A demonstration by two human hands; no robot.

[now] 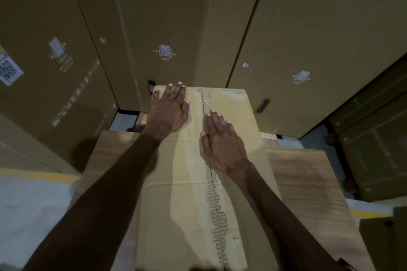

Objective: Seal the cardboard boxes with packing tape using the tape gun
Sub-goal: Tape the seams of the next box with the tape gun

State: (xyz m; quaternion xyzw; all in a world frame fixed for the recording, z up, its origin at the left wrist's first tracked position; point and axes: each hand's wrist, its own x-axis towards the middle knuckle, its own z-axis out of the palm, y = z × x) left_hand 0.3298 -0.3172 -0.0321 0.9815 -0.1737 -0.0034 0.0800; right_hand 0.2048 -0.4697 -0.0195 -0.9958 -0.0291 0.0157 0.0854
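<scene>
A long cardboard box (237, 103) lies lengthwise in front of me, its top flaps closed along a centre seam (217, 204) covered by a glossy strip of packing tape. My left hand (168, 110) lies flat with straight fingers on the far left part of the top. My right hand (222, 141) presses flat beside it, fingers straight, just right of the seam. No tape gun is in view.
Tall cardboard cartons (165, 28) stand close behind and on both sides. Flat cardboard sheets (308, 182) lie under the box. Darker stacked boxes (374, 149) are at the right. A yellow floor line (37, 175) runs at the left.
</scene>
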